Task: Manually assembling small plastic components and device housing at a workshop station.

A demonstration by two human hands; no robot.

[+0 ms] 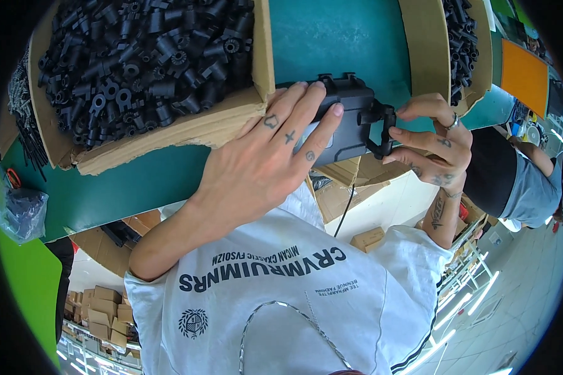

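Right at the near edge of the teal table (350,37), between two cardboard boxes, there's a black plastic case (347,140) with a chunky black handle (386,128) sticking out on its right side. Left hand (272,150) is laid across the case, fingers a bit apart; can't tell if it's really gripping, since the thumb is hidden. Right hand (435,140) has the handle pinched in its fingertips. Big cardboard box (169,134) on the left is loaded with small black parts (144,69), and the box on the right (428,47) has more black bits. A clear plastic bag (24,215) hangs around the table's left end. Further out: an orange panel (524,78), another person (522,187) off to the right, stacked cartons (106,315) lower left, and strip lights (453,310) lower right.
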